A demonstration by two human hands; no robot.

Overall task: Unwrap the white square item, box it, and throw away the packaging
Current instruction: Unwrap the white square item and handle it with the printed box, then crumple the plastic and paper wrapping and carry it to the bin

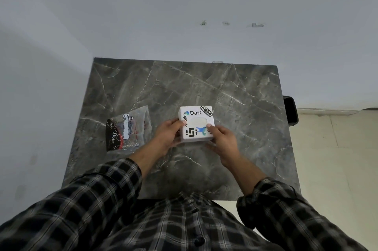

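Box [196,123]: white, stickered, rigid; sits mid-bench [245,91], closed as far as I can tell, contents hidden.
Left hand [167,134]: fingers curled against the box's left side, gripping it.
Right hand [222,138]: thumb on the lid, fingers at the right edge, gripping it.
Handling: looks light and stiff; smooth sides may slip, so hold opposite walls.
Wrapper [126,130]: clear crinkly plastic, limp, lying left of the box, apparently empty.
Bin [290,111]: dark, beside the bench's right edge; inside not visible.
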